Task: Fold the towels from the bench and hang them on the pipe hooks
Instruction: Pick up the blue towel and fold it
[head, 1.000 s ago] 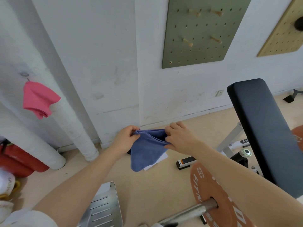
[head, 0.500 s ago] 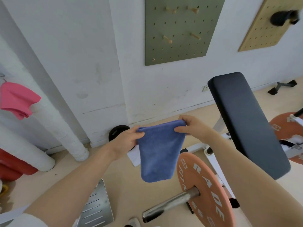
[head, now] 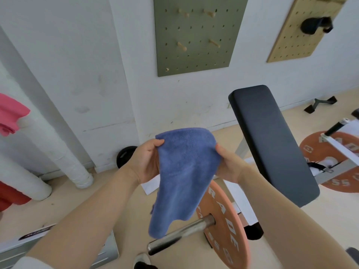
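Observation:
A blue towel (head: 184,175) hangs folded in front of me, held between both hands. My left hand (head: 144,162) grips its left edge with the thumb on top near the upper corner. My right hand (head: 227,164) holds the right edge, fingers hidden behind the cloth. A pink towel (head: 10,114) hangs on the white pipe (head: 58,148) at the far left; its hook is out of view. The black padded bench (head: 272,138) slants up on the right with nothing lying on it.
An orange weight plate (head: 225,222) on a steel bar (head: 180,235) stands just below the towel. A second orange plate (head: 334,154) lies at right. Green pegboard (head: 196,33) and tan pegboard (head: 303,30) hang on the wall. A small black plate (head: 124,156) leans on the wall.
The view has swung right, so the pink towel slid to the left edge. The blue towel now hangs longer, and my hands have shifted from its top corners to its side edges.

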Demonstrator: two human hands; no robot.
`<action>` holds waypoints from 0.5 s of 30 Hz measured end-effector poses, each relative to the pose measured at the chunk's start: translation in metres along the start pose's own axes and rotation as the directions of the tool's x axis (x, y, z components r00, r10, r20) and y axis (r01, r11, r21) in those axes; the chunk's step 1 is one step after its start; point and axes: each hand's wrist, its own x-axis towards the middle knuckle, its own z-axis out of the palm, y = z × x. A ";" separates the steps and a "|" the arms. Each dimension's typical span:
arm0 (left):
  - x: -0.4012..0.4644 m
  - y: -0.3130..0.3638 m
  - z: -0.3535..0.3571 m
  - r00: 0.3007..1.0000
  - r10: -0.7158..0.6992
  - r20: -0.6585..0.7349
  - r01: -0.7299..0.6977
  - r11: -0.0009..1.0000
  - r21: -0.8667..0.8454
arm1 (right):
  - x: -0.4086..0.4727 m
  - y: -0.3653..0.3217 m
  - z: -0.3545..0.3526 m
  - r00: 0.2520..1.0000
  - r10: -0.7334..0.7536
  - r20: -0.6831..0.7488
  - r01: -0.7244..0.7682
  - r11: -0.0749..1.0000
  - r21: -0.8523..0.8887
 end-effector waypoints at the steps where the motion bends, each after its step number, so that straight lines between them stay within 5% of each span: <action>1: -0.001 -0.001 0.005 1.000 0.003 -0.011 -0.003 1.000 -0.005 | -0.004 0.003 0.000 0.997 0.027 0.075 -0.027 1.000 0.001; 5: -0.009 -0.004 0.018 0.998 0.032 -0.057 -0.032 0.999 -0.002 | -0.014 0.002 0.013 0.988 0.106 0.115 -0.099 0.993 -0.064; 10: -0.020 -0.030 0.017 0.989 0.011 -0.146 -0.047 0.968 -0.245 | -0.006 -0.003 0.028 0.997 0.049 0.065 -0.054 0.996 0.072; 15: -0.043 -0.057 0.017 0.992 -0.113 -0.060 0.104 0.987 -0.125 | -0.011 -0.006 0.020 0.996 0.083 -0.042 -0.070 0.968 0.242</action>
